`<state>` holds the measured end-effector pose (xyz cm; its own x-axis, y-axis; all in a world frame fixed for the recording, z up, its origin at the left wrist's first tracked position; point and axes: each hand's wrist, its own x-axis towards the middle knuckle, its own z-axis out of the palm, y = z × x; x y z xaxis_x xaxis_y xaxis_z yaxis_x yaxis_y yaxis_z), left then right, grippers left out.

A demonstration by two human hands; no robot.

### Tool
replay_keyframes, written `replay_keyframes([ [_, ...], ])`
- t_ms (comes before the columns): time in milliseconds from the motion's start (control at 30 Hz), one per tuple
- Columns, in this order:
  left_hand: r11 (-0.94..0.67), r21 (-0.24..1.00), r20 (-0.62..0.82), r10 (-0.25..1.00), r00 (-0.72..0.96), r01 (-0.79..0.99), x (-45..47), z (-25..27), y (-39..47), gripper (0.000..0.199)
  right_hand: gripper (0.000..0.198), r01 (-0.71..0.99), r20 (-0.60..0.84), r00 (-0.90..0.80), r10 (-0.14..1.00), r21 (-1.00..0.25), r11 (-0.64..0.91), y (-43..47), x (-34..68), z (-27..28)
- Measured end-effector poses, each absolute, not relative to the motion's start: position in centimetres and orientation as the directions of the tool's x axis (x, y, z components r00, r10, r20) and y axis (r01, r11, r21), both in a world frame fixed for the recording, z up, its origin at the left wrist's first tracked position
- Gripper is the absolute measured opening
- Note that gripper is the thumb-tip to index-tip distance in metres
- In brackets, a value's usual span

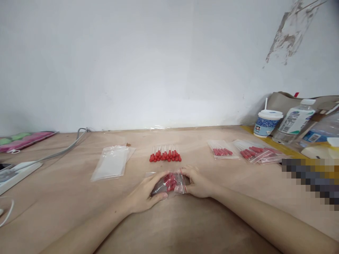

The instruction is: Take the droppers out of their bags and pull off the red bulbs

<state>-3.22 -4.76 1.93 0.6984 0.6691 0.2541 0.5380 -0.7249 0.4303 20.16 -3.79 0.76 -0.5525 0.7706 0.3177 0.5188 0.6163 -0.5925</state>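
Observation:
Between my hands lies a clear zip bag [171, 181] with several red-tipped sticks inside, their red ends showing through the plastic. My left hand [148, 192] grips the bag's left side, thumb below and fingers above. My right hand [197, 181] pinches the right end, by the red-lined zip strip. Just beyond the bag, loose red-tipped sticks [165, 155] lie in a row with their red ends toward me. A stack of flat zip bags [112, 164] rests to the left. Filled zip bags [222, 150] with red-tipped sticks lie to the right, beside a further pile of filled bags [258, 151].
At the right stand a blue paper cup [267, 123] with a straw and a plastic bottle [295, 121]. A power strip [19, 174] with a grey cable [63, 149] lies at the left, near a pink pouch [29, 141]. A white wall [159, 63] rises behind the table.

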Motion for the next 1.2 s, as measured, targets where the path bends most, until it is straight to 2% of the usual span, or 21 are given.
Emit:
replay_keyframes([
  [167,-0.714,0.422,0.26,0.685,0.681,0.558,-3.35,1.68,-4.8,0.055,0.044,0.45,0.306,-0.504,0.808,-0.705,0.548,-3.89,20.03,0.26],
  [267,-0.751,0.402,0.289,0.647,0.706,0.523,-3.33,1.65,-4.6,0.054,0.049,0.473,0.308,-0.505,0.806,-0.682,0.557,-3.94,19.76,0.37],
  [400,-0.777,0.373,0.303,0.618,0.725,0.507,-3.34,1.7,-4.37,0.054,0.037,0.53,0.25,-0.544,0.801,-0.637,0.559,-4.14,19.59,0.99],
  [533,-0.774,0.386,0.293,0.619,0.728,0.502,-3.33,1.75,-4.38,0.052,0.034,0.522,0.25,-0.53,0.81,-0.657,0.544,-4.27,19.6,1.09],
  [667,-0.748,0.412,0.295,0.65,0.701,0.52,-3.31,1.56,-4.41,0.052,0.041,0.49,0.258,-0.528,0.809,-0.685,0.539,-4.22,19.61,0.9],
  [1033,-0.713,0.432,0.286,0.689,0.666,0.552,-3.37,1.35,-4.57,0.047,0.018,0.475,0.298,-0.612,0.733,-0.603,0.641,-3.85,20.21,0.82],
  [1200,-0.705,0.433,0.287,0.698,0.656,0.562,-3.38,1.31,-4.61,0.046,0.015,0.52,0.341,-0.635,0.693,-0.476,0.71,-4.17,20.34,1.12],
])
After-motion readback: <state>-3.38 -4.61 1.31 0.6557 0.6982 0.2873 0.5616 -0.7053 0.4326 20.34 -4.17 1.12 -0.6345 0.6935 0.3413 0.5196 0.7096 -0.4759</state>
